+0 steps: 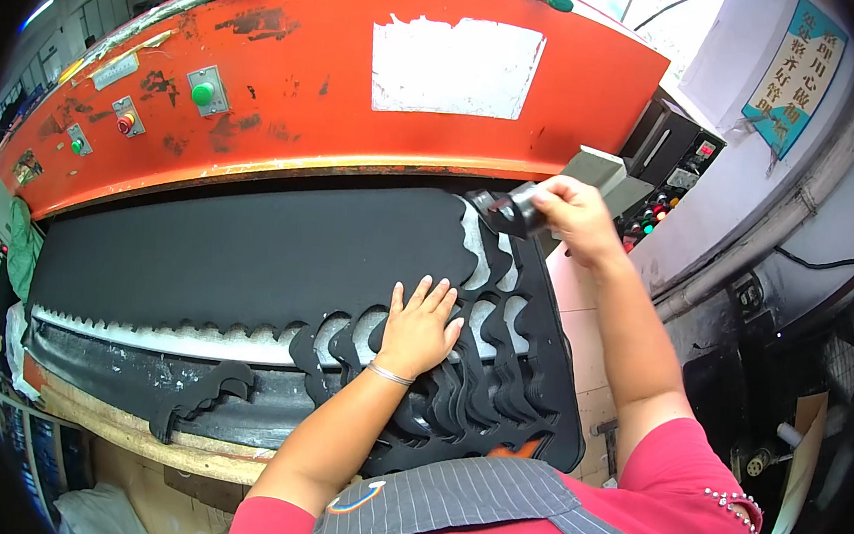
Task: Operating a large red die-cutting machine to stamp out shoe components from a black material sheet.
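Note:
A thick black foam-like sheet (248,243) lies across the bed, its front and right edges cut into scallops. My left hand (422,332) rests flat on its right part, fingers outstretched, holding nothing. At the sheet's far right corner my right hand (573,216) is closed on a dark, shiny, curved cutting die (514,212), slightly blurred. The die stands at the sheet's edge; whether it touches the sheet is hard to tell. Curvy black offcuts (462,395) are bunched in front of and right of my left hand, with pale gaps between them.
Behind the sheet spans an orange press beam (311,87) with a green button (202,95) and a red button (125,123). A loose scalloped offcut (198,400) lies at the front left, above a wooden edge (153,438). Right of the bed stands a dark control box (672,146).

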The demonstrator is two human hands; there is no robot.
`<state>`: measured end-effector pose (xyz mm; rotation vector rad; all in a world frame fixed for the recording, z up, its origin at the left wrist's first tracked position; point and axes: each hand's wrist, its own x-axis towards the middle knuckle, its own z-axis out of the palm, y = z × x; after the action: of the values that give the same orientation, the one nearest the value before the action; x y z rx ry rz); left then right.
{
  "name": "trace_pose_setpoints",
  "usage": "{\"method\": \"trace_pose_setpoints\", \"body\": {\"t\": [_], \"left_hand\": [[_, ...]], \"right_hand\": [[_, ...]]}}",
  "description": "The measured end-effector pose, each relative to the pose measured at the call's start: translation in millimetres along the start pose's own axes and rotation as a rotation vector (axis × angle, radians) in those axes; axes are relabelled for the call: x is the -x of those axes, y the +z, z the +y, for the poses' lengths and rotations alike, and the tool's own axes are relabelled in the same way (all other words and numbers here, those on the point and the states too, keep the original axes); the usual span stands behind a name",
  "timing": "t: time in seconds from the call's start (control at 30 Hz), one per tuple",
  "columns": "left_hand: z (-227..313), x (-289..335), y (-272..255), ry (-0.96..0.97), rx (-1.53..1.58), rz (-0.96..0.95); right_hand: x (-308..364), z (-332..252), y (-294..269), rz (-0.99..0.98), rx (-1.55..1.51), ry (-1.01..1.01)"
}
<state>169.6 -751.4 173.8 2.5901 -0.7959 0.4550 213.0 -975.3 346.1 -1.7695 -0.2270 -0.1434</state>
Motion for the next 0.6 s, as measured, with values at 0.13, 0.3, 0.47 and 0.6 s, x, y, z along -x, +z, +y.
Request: {"method": "trace_pose_setpoints", "body": {"t": [0.13, 0.3, 0.47, 0.6], "left_hand": [[-8.7, -9.4, -5.0, -0.311, 0.62, -0.11], [30.0, -11.1, -46.6, -0.837, 2.299, 0.101], [36.1, 20.3, -64.6, -0.538, 1.984, 0.32], [41.7, 38.0, -79.9, -0.344, 1.769, 0.334]], "right_hand": [[60.9, -16.9, 3.0, -0.053, 0.252, -0.254], [139.2, 23.3, 61.3, -0.398, 0.376, -0.527], [166.9, 44.7, 97.6, -0.173, -0.265, 0.043], [173.2, 56.5, 123.6, -0.189, -0.075, 0.051]]}}
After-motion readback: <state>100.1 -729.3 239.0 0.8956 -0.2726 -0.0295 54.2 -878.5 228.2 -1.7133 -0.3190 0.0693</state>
